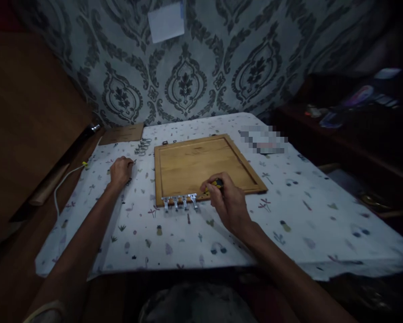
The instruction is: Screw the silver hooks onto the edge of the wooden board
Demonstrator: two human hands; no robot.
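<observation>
A framed wooden panel (194, 163) lies flat on a cloth with a small printed pattern. Several shiny metal hooks (176, 202) sit in a row along the panel's near edge, toward its left. My right hand (231, 202) is closed around a screwdriver (218, 183) with a black and yellow handle, over the near edge just right of the hooks. Left of the panel, my left hand (120, 172) is closed in a pinch over the cloth. A tiny dark tip shows at its fingertips, too small to name. Beyond that hand lies a cluster of small metal pieces (142, 147).
Behind the left hand is a flat brown board (122, 133). A blurred-out flat item (265, 140) rests at the back right of the cloth-covered table (309, 229). A white cable (57, 193) hangs along the left edge. A patterned wall (186, 85) rises behind; dark furniture stands right.
</observation>
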